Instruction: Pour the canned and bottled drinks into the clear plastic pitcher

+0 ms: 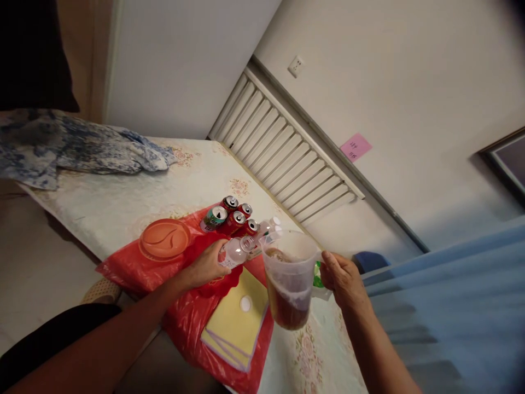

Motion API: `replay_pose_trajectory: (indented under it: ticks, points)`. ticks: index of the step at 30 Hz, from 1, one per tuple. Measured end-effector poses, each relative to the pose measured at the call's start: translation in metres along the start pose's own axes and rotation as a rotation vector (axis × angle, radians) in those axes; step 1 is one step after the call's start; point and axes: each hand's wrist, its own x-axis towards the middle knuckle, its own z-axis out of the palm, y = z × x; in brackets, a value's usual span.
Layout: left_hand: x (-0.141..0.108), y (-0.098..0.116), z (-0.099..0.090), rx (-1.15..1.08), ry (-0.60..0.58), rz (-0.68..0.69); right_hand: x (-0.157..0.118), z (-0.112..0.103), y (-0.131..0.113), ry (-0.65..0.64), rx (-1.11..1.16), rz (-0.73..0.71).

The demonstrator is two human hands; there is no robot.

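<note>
My left hand [209, 265] is closed round a clear plastic bottle [234, 253] that tilts to the right, its open mouth close to the jug's rim. By its handle, my right hand [342, 276] grips a translucent plastic measuring jug [289, 279], partly filled with brown liquid with some foam on top. Beneath the hands lies a folded yellow cloth [240, 323] with a white bottle cap [245, 303] on it. Several opened drink cans [235, 219] stand just beyond my left hand, and another clear bottle [270, 225] is behind the jug.
A red plastic bag [184, 328] is spread over the floral tablecloth [123, 191]. On the bag sits an orange round lid or dish [165, 239]. Blue-white patterned fabric [106, 145] lies at the far left. A white radiator [283, 148] runs along the wall, and a blue curtain [451, 306] hangs right.
</note>
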Motion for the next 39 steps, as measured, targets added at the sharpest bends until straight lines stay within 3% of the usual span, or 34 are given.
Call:
replay_pose_trajectory:
  ticks: [13,21,39]
  points:
    - [-0.002,-0.005,0.000,0.015,-0.053,0.045,0.016,0.001,-0.006,-0.087,-0.172,-0.069]
    - [0.000,-0.005,0.000,0.164,-0.094,0.018,0.019,0.000,-0.013,-0.115,-0.355,-0.131]
    - [0.001,-0.011,0.001,0.143,-0.042,0.058,0.021,-0.003,-0.016,-0.155,-0.460,-0.154]
